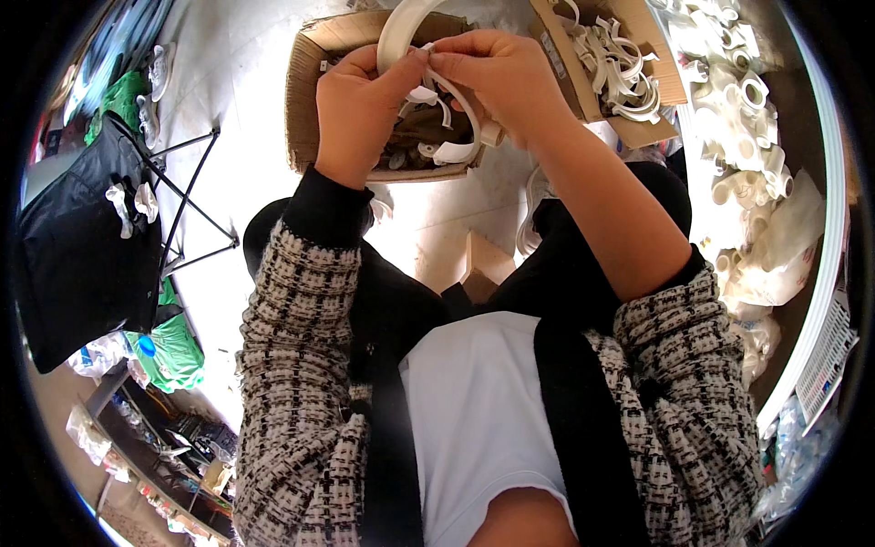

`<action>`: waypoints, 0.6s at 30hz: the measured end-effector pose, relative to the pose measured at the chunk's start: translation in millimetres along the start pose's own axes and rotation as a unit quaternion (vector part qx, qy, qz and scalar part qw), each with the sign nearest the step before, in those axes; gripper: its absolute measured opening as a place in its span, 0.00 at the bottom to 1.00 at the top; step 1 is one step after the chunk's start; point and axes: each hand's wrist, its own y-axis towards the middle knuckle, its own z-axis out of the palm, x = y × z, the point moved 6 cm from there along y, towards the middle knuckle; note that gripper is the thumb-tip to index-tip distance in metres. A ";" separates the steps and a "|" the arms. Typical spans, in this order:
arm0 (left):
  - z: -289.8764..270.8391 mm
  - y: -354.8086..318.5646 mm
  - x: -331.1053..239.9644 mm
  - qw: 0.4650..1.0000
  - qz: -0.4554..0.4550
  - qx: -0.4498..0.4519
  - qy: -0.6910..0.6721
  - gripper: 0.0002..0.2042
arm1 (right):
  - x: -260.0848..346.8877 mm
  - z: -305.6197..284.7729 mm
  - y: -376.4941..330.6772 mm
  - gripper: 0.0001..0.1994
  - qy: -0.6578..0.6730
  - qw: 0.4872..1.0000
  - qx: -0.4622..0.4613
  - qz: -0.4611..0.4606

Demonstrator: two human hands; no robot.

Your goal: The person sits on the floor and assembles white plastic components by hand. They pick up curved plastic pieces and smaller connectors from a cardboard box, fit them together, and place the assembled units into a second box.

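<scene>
- The left hand (354, 108) is pinching a white curved band (396, 38).
- The right hand (515, 84) is pinching it just beside.
- The band is arching over a far cardboard box (302, 114).

The white band (398, 36) is smooth and bent in a curve, pinched between left hand (360, 96) and right hand (497, 82). Its wide part rises above the fingers; below them curves a thin white strip (476, 128), perhaps the same piece.
</scene>
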 end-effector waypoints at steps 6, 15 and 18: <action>1.8 0.7 4.1 0.999 0.036 -0.038 -0.008 0.11 | 2.9 -1.6 2.0 0.15 -0.042 0.998 -0.017 -0.046; 4.4 -2.4 10.7 0.999 -0.046 -0.006 0.002 0.12 | 7.1 -6.7 -2.3 0.11 -0.131 0.980 -0.070 -0.130; -0.3 -2.5 12.7 1.000 -0.015 -0.025 -0.005 0.10 | 5.0 -1.2 -2.5 0.10 -0.035 0.994 -0.038 -0.092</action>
